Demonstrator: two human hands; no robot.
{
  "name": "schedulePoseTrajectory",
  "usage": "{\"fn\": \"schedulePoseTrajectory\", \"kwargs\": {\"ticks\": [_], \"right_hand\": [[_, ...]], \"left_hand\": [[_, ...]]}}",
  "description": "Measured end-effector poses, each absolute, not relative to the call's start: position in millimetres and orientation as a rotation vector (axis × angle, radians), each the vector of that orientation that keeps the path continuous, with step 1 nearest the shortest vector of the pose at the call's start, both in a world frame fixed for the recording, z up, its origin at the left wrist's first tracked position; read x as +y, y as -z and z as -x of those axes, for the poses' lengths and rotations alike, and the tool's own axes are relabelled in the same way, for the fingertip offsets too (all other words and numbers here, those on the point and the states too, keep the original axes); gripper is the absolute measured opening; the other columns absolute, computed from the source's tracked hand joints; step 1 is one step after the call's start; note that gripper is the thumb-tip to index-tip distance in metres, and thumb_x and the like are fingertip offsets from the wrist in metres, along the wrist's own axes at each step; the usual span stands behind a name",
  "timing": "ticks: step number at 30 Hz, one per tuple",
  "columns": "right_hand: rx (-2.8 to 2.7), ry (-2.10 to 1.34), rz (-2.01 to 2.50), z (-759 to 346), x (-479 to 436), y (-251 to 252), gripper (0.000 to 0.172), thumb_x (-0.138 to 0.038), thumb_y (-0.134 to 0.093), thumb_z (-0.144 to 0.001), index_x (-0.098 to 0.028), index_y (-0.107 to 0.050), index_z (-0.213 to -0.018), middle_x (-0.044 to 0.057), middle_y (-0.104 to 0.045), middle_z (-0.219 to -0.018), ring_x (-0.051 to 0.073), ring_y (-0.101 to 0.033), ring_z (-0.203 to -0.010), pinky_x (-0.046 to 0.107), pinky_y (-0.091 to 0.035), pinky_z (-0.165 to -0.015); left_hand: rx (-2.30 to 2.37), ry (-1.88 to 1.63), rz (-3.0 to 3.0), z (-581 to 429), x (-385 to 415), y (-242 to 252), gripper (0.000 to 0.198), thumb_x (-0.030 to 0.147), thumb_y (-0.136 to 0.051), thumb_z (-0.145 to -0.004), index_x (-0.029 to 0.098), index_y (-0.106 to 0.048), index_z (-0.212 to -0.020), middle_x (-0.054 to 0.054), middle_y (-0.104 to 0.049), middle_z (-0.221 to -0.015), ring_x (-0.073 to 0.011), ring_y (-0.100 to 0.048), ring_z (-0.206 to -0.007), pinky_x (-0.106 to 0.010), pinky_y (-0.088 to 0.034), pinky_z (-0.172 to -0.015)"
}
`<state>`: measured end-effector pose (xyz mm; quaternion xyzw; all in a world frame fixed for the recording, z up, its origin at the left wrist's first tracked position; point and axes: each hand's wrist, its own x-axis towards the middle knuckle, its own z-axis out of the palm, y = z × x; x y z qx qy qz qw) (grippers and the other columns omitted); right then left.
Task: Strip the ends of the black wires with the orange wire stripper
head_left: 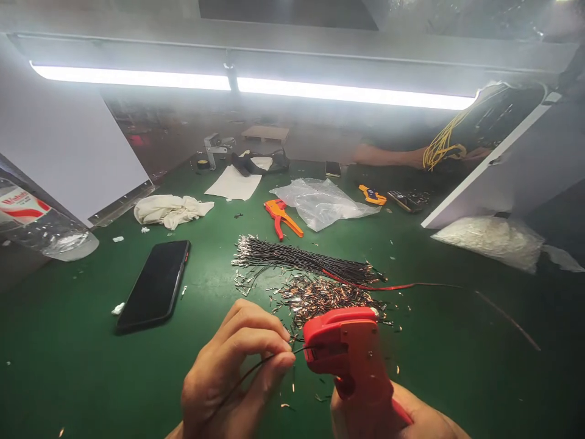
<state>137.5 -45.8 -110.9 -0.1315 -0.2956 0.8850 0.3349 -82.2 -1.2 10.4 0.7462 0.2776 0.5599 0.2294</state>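
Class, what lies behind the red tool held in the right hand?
Beyond the red tool lie small clippings, then a bundle of black wires. Whatever the tool itself covers cannot be seen.

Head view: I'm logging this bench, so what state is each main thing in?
Red wire stripper: gripped in right hand
Black wire: pinched in left hand, running to the stripper
Black wire bundle: loosely aligned
Wire offcuts: heaped, some scattered
Smartphone: flat, screen dark
Orange wire stripper: lying unheld
Clear plastic bag: wrinkled
White cloth: crumpled
Tube lights: lit
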Motion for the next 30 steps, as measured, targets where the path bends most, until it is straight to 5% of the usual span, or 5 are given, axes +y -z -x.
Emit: {"fn": "schedulePoseTrajectory", "kwargs": {"ticks": [6, 9, 16, 23, 30], "right_hand": [[-0.713, -2.304, 0.299, -145, -48, 102, 0.061, -0.025, -0.089, -0.057, -0.012, -0.059, -0.108, -0.005, -0.059, -0.068, 0.004, -0.035, -0.045, 0.02, -0.023, -0.042], [-0.66, -2.283, 0.312, -142, -49, 96, 0.063, -0.023, -0.089, -0.054, -0.009, -0.06, -0.109, -0.005, -0.06, -0.065, 0.004, -0.036, -0.043, 0.02, -0.02, -0.039], [-0.548, -2.292, 0.192, -130, -46, 75, 0.03, -0.024, -0.086, -0.055, -0.015, -0.059, -0.062, -0.008, -0.049, -0.046, 0.003, -0.031, -0.035, 0.018, -0.018, -0.034], [-0.598, -2.206, 0.121, -128, -47, 62, 0.02, -0.02, -0.075, -0.068, -0.016, -0.058, -0.077, -0.009, -0.043, -0.053, 0.004, -0.03, -0.041, 0.017, -0.023, -0.039], [-0.732, -2.168, 0.103, -126, -46, 74, 0.02, -0.024, -0.071, -0.074, -0.017, -0.052, -0.076, -0.005, -0.042, -0.062, 0.007, -0.034, -0.05, 0.019, -0.027, -0.045]], "left_hand": [[0.685, -1.407, -2.099, 92, -1, -6, 0.02, 0.002, -0.066, -0.084, 0.017, -0.065, -0.098, -0.007, -0.069, -0.085, -0.0188, -0.065, -0.08, -0.031, -0.056, -0.065], [0.686, -1.402, -2.109, 93, 0, -4, 0.022, 0.001, -0.064, -0.084, 0.017, -0.064, -0.098, -0.007, -0.069, -0.085, -0.0188, -0.064, -0.079, -0.031, -0.056, -0.065], [0.739, -1.515, -2.047, 82, -1, -5, 0.013, 0.008, -0.062, -0.089, 0.019, -0.066, -0.094, -0.006, -0.068, -0.076, -0.0191, -0.063, -0.073, -0.031, -0.055, -0.059], [0.761, -1.495, -1.929, 78, 0, 2, 0.007, 0.018, -0.062, -0.093, 0.02, -0.068, -0.091, -0.004, -0.062, -0.07, -0.0173, -0.059, -0.065, -0.03, -0.05, -0.056], [0.857, -1.346, -1.472, 75, -5, 16, 0.03, 0.034, -0.056, -0.098, 0.019, -0.069, -0.076, -0.001, -0.055, -0.061, -0.014, -0.052, -0.058, -0.027, -0.043, -0.052]]}}
